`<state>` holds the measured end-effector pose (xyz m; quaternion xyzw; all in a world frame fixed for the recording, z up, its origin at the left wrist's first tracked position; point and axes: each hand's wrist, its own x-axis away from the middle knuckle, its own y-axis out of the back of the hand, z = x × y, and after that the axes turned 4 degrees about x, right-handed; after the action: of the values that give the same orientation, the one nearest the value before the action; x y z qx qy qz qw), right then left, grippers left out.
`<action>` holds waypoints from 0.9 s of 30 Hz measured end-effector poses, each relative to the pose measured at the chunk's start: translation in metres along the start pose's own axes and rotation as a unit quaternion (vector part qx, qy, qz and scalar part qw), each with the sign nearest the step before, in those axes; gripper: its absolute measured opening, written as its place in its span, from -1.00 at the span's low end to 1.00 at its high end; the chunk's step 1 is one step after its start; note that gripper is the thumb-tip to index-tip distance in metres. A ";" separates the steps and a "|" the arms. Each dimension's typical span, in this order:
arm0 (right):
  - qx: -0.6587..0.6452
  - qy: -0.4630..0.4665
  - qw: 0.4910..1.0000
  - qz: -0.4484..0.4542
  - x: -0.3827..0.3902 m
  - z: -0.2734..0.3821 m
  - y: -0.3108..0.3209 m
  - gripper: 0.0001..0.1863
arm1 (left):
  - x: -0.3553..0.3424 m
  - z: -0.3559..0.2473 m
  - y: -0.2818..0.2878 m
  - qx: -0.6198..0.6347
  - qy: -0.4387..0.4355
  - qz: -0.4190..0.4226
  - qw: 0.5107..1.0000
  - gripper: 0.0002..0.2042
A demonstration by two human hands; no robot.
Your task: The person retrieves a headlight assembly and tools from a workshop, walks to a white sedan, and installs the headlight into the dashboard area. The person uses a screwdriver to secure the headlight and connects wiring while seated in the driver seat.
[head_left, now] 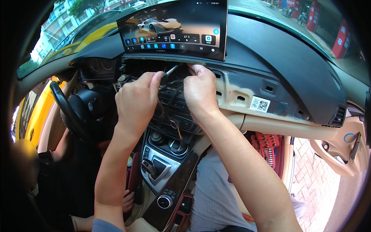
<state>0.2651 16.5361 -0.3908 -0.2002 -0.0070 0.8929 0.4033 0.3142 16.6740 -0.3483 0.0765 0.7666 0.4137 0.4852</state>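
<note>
My left hand [136, 99] is closed around the dark handle of a screwdriver [172, 70]. Its metal shaft slants up to the right, into the dark dashboard opening [145, 66] under a large display screen [174, 24]. Just right of the shaft, my right hand [201, 89] is raised at the opening's upper edge. Those fingers are curled inward with their tips partly hidden, and I cannot see what they grip. The screwdriver's tip is hard to make out in the shadow. Loose wires with a small connector [179, 133] dangle below my hands.
Another person's hand [128, 201] rests by the console at left, near the steering wheel [67, 110]. A gear lever [148, 166] stands in the centre console. Exposed dash panel [235, 91] lies at right. A red tool set [266, 145] sits beyond my right forearm, near the open door [344, 149].
</note>
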 end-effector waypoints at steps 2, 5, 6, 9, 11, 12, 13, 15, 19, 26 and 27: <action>0.004 0.004 1.000 0.004 0.000 -0.001 0.000 -0.52 | -0.009 0.000 0.010 0.234 0.161 0.118 0.952 -0.66; 0.010 -0.009 1.000 0.003 -0.001 -0.002 0.000 -0.54 | -0.018 0.001 0.023 0.339 0.245 0.236 0.877 -0.70; 0.009 -0.012 1.000 0.003 -0.001 -0.003 0.000 -0.54 | -0.018 0.000 0.024 0.307 0.205 0.220 0.903 -0.71; 0.000 -0.015 1.000 0.004 -0.001 -0.003 0.000 -0.56 | -0.013 0.000 0.024 0.163 0.056 0.173 0.970 -0.70; -0.014 -0.006 1.000 0.010 -0.001 -0.003 0.000 -0.56 | -0.009 0.000 0.020 -0.033 -0.176 0.062 0.982 -0.70; -0.018 -0.005 1.000 0.006 -0.001 -0.003 0.000 -0.56 | -0.007 0.001 0.018 -0.095 -0.227 -0.001 0.969 -0.72; -0.012 -0.004 1.000 0.006 -0.001 -0.002 0.000 -0.55 | -0.006 0.001 0.016 -0.161 -0.271 -0.036 0.948 -0.73; -0.015 -0.001 1.000 0.009 -0.001 -0.002 0.000 -0.54 | -0.005 0.000 0.011 -0.237 -0.314 -0.078 0.916 -0.68; -0.004 -0.018 1.000 0.010 0.001 -0.001 0.001 -0.54 | -0.005 -0.008 0.007 -0.150 -0.209 -0.007 0.966 -0.77; -0.030 -0.053 0.997 0.036 0.002 0.005 0.004 -0.53 | -0.026 -0.014 0.022 0.127 0.043 0.176 0.975 -0.69; -0.034 -0.065 0.996 0.051 0.002 0.007 0.005 -0.51 | -0.026 -0.014 0.023 0.112 0.045 0.202 0.972 -0.70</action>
<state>0.2577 16.5350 -0.3857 -0.1550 -0.0530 0.9227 0.3489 0.3099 16.6674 -0.3114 0.2650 0.7980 0.4174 0.3447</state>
